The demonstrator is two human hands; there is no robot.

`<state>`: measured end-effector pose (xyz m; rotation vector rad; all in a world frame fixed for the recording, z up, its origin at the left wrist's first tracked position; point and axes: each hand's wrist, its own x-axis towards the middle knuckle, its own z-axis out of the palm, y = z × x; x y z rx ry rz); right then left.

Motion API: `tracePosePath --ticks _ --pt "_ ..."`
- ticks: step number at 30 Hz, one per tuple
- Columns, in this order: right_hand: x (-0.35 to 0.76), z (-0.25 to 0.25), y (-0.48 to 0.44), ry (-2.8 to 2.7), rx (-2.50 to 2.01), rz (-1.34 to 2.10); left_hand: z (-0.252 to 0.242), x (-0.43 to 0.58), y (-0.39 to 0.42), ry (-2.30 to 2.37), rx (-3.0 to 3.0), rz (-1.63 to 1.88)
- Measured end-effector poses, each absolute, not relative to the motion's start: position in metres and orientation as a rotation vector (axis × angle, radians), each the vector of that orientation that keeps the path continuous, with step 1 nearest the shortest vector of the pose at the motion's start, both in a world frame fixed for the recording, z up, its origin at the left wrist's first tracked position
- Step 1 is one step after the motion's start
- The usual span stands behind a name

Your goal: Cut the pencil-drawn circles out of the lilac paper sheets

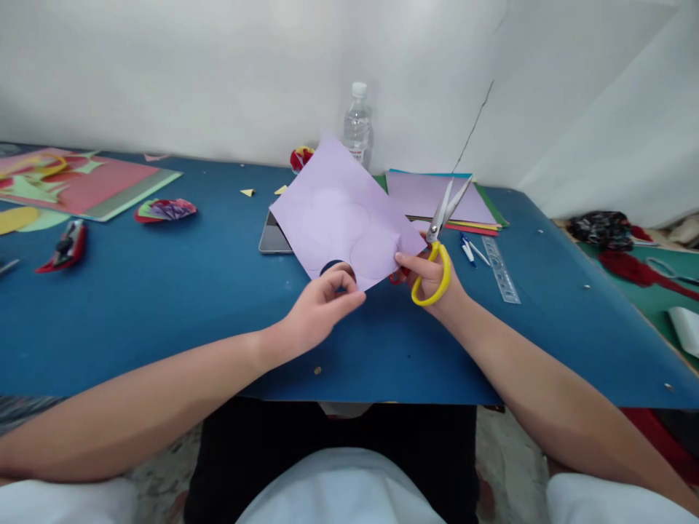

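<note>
- Well, from here: the lilac rectangular paper sheet (333, 211) is up in the air over the blue counter (191, 313), turned diamond-wise, one corner twd the body.
- L hand (317, 309): at that near corner, thumb & forefinger curled into a ring; can't tell if paper's pinched btwn them. Dark rounded gap in the sheet just beside it.
- R hand (431, 273): thumb pressed on the sheet by its R corner, same hand gripping yellow-handled metal scissors (433, 234).
- Scissors: blades apart, long axis slanting up, away & a bit R, so tips point off the paper. R hand's nearer them, obv.
- Edges/room: counter's front edge nr the forearms; room L of the sheet, out to a red-and-black stapler-like tool (70, 246); clear plastic ruler (501, 269) R of the R hand.
</note>
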<state>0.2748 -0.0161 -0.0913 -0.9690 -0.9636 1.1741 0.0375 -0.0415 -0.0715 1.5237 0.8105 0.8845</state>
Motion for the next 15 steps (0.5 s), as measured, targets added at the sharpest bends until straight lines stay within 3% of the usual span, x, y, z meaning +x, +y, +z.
tracePosePath --ticks 6,15 --pt "0.267 -0.085 -0.023 -0.985 -0.907 1.179 -0.052 0.041 -0.036 0.672 0.935 1.002" --pt "0.263 -0.078 -0.032 -1.135 -0.894 1.176 -0.056 0.045 -0.042 0.628 0.873 0.9"
